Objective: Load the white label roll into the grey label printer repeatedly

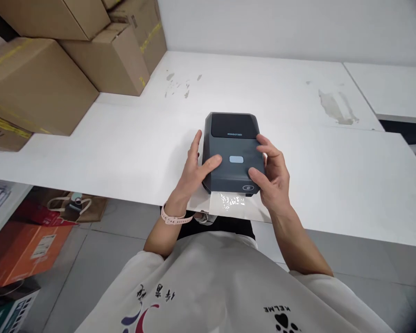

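Observation:
A dark grey label printer [233, 150] lies on the white table near its front edge, with a pale blue rectangular button on its top. From its front end comes a glossy white label strip [227, 203], reaching over the table edge. My left hand [194, 173] is at the printer's left side, thumb on the top cover and index finger pointing forward; its other fingers are mostly hidden. On the opposite side my right hand [273, 173] grips the printer, thumb on the near right of the top and fingertips against the right edge.
Cardboard boxes [38, 81] are stacked at the left back of the white table [315, 185]. A wall [280, 27] stands behind. Below left, an orange box [27, 252] and a brown paper bag [93, 210] sit by the floor. Worn patches mark the tabletop.

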`<state>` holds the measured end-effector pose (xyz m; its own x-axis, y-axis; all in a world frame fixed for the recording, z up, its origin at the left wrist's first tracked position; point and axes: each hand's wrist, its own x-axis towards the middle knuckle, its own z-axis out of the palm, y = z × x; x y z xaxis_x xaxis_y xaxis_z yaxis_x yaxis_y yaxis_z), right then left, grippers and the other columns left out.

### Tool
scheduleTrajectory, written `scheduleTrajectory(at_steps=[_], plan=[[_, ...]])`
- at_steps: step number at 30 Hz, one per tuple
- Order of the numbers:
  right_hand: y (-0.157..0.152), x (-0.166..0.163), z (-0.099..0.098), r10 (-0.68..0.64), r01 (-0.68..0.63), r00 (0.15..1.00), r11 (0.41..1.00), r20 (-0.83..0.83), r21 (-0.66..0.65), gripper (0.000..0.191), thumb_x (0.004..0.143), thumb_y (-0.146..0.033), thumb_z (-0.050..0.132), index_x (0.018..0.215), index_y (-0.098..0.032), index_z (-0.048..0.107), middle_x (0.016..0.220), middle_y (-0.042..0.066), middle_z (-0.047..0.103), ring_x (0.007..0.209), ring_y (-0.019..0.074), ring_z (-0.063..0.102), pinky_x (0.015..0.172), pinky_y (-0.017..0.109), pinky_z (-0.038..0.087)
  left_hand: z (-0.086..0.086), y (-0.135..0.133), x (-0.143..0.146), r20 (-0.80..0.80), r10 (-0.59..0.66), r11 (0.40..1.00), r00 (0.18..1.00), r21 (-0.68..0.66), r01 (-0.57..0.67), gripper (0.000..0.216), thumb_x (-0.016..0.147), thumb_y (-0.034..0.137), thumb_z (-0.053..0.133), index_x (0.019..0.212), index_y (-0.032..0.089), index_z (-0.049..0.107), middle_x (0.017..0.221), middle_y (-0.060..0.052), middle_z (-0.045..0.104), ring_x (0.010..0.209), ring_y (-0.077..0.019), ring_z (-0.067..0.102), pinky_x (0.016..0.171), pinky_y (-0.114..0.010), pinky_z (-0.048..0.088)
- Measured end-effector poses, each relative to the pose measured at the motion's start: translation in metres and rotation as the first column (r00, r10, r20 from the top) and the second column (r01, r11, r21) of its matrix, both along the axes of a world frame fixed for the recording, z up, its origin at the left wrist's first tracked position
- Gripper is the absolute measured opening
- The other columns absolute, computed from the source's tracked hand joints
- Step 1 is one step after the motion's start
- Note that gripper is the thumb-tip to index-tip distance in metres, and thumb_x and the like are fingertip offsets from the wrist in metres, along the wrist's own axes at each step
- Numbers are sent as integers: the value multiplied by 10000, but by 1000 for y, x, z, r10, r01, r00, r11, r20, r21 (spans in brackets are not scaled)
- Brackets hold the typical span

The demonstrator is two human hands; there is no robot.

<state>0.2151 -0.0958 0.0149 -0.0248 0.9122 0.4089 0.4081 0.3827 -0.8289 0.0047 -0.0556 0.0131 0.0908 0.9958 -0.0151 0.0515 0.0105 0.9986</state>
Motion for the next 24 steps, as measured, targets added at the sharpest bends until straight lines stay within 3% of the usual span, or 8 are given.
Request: scheduleTrajectory(at_steps=[2,5,12,15,18,20,22,24], plan=[[-3,-3,-6,-17,16,999,999,-34,-41,580,943,-562,525,1469,-409,335,1688,41,258,1551,323,298,1170,590,405,-3,-10,6,5,14,998,1000,-64,-13,834,859,532,690,1576,417,281,1595,-38,423,1544,-324,290,1178,-472,394],[-10,-5,-9,-31,31,1000,997,-2,-74,553,957,-526,531,1469,-427,347,1696,16,237,1595,297,181,1230,601,320,-8,-18,11,42,16,991,999,-132,-10,851,867,536,673,1589,377,252,1644,-57,364,1545,-328,300,1169,-462,421],[-14,-7,-19,-38,42,997,997,72,-62,481,990,-457,453,1458,-402,354,1716,5,147,1605,284,142,1197,564,389,-7,-20,18,29,-10,999,1000,-50,12,729,905,580,594,1540,322,346,1565,-88,470,1447,-298,444,1111,-417,467],[-12,-9,-23,-49,51,998,998,46,-46,489,981,-471,461,1452,-387,362,1710,26,172,1602,294,156,1201,566,379,-14,-39,20,-76,211,976,975,75,-205,585,923,575,563,1433,313,449,1496,-90,506,1383,-268,483,1066,-397,472],[-12,-12,-26,-97,99,994,994,40,-44,508,983,-473,436,1474,-392,332,1701,40,203,1595,299,187,1201,585,370,-29,-75,20,-119,490,867,864,171,-468,316,967,521,463,1093,257,582,1139,-79,632,1021,-198,613,874,-353,518],[-12,-14,-27,-119,121,992,992,38,-38,516,985,-465,424,1486,-400,322,1698,40,214,1588,305,209,1198,595,367,-37,-98,20,-157,390,921,907,84,-381,386,978,522,394,771,230,538,790,-37,578,748,-167,562,719,-329,493],[-13,-15,-27,-134,135,990,990,48,-28,533,983,-451,427,1501,-405,311,1695,40,224,1585,311,220,1195,601,367,-38,-111,21,-112,97,985,989,-129,-111,482,959,551,415,615,218,470,623,-13,500,608,-143,490,612,-309,433],[-14,-15,-26,-144,145,986,989,80,-10,545,985,-425,427,1514,-401,298,1695,39,225,1583,308,225,1189,594,376,-32,-114,24,53,-146,927,988,-340,155,509,926,565,486,568,203,489,563,-3,498,533,-114,439,555,-291,378]])
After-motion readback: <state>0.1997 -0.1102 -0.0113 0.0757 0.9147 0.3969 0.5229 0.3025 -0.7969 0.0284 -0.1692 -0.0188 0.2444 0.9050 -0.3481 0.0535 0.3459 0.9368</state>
